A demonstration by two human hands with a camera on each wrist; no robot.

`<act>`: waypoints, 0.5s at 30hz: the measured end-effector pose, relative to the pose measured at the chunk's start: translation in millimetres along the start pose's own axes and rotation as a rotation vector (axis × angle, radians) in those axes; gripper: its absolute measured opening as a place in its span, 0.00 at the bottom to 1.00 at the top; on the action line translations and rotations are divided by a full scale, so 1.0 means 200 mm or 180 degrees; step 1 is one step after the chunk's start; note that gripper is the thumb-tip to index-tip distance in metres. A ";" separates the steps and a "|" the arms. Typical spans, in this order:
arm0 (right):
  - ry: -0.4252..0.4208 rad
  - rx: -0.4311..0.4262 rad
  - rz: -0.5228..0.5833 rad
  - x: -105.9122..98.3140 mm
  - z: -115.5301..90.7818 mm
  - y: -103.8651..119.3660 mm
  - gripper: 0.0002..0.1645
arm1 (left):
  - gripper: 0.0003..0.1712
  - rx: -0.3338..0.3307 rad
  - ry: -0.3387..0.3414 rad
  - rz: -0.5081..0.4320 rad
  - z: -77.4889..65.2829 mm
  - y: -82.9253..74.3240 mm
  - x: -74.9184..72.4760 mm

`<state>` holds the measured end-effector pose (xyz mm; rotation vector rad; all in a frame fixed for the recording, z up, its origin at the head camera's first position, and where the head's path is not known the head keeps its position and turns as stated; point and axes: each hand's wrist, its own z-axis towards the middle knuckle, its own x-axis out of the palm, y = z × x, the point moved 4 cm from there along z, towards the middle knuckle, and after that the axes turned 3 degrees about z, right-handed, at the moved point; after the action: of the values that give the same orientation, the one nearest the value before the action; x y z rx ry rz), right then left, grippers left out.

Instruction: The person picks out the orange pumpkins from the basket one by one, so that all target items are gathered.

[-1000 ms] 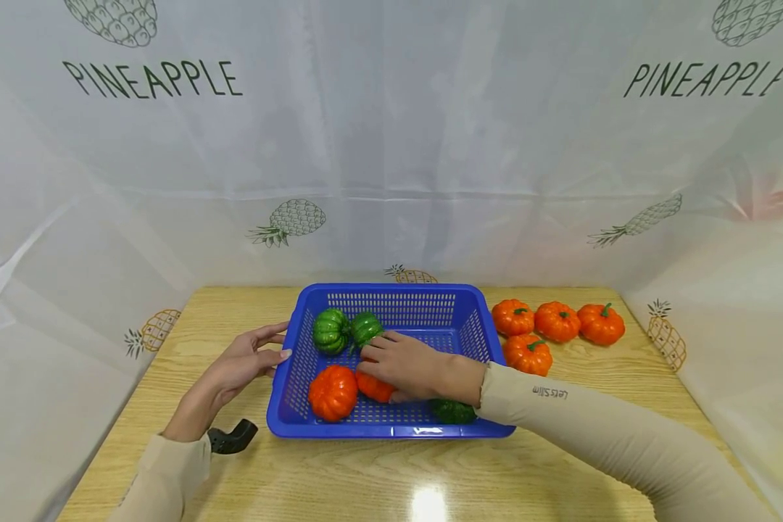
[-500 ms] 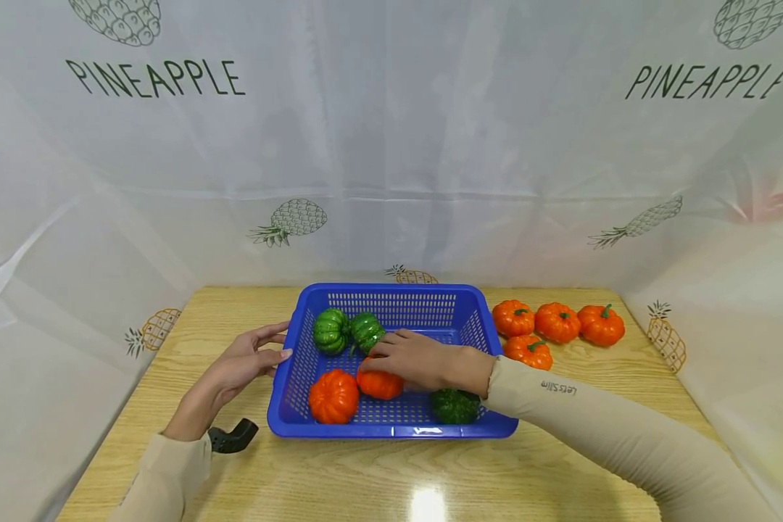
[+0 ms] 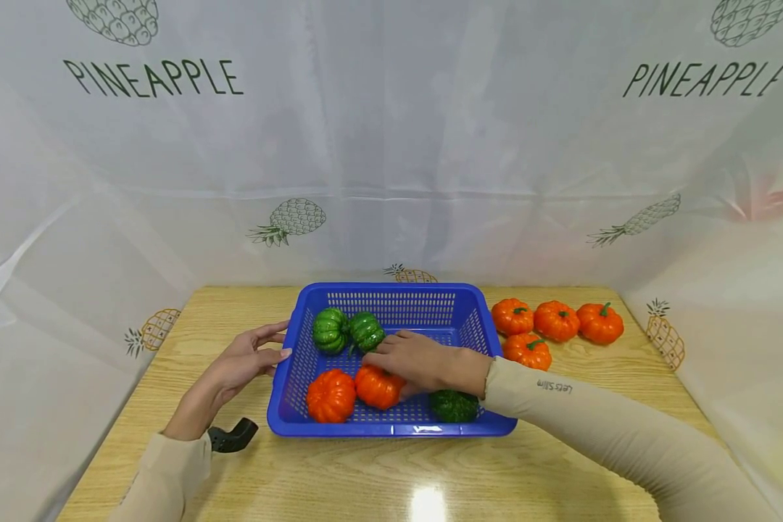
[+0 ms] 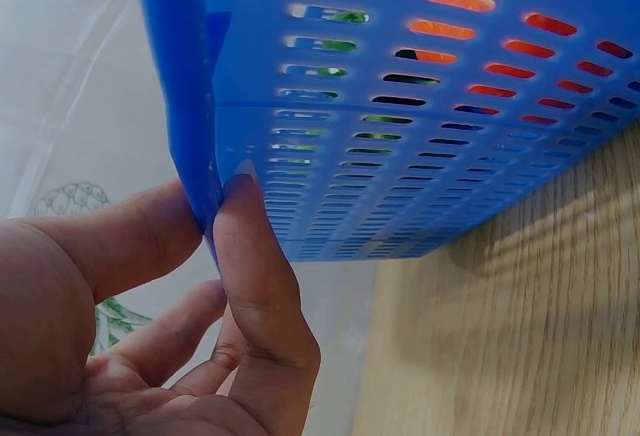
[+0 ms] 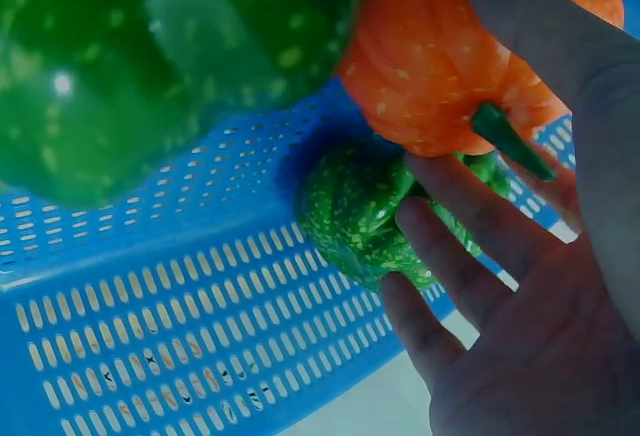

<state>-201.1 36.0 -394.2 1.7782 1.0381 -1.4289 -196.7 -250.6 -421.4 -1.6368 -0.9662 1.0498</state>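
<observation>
In the head view, a blue plastic basket (image 3: 391, 431) with slotted walls stands on the wooden table. My left hand (image 3: 251, 357) pinches its left rim between thumb and index finger, as the left wrist view shows. Inside the basket, my right hand (image 3: 420, 362) holds a small orange pumpkin (image 3: 377, 388), thumb on one side and fingertips on the other; its green stem (image 5: 510, 141) shows in the right wrist view. Left of it lies another orange pumpkin (image 3: 330, 396). Two green pumpkins (image 3: 330, 331) sit behind these. A dark green pumpkin (image 3: 453, 406) lies below my right wrist.
Several orange pumpkins (image 3: 557, 321) lie on the table (image 3: 339, 478) just right of the basket, one close to its right wall. A black wrist mount (image 3: 233, 436) sticks out from my left wrist. A white sheet (image 3: 391, 145) with pineapple prints hangs behind the table.
My right hand has shifted slightly right, uncovering more of the orange pumpkin it holds and of the dark green one. The held pumpkin has turned a little. My left hand stays on the rim.
</observation>
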 end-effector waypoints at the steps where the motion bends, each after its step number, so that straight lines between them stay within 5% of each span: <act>1: -0.0006 0.0016 -0.0002 0.00 0.00 0.00 0.47 | 0.42 0.0002 0.0003 0.0005 0.00 0.00 0.00; 15: -0.0134 0.0169 -0.0106 -0.01 -0.05 -0.06 0.50 | 0.42 -0.0033 0.0006 0.0019 0.00 0.00 0.00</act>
<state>-206.9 51.0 -390.7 1.7679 1.0213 -1.5209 -195.8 -250.1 -420.4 -1.6499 -0.9675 1.0488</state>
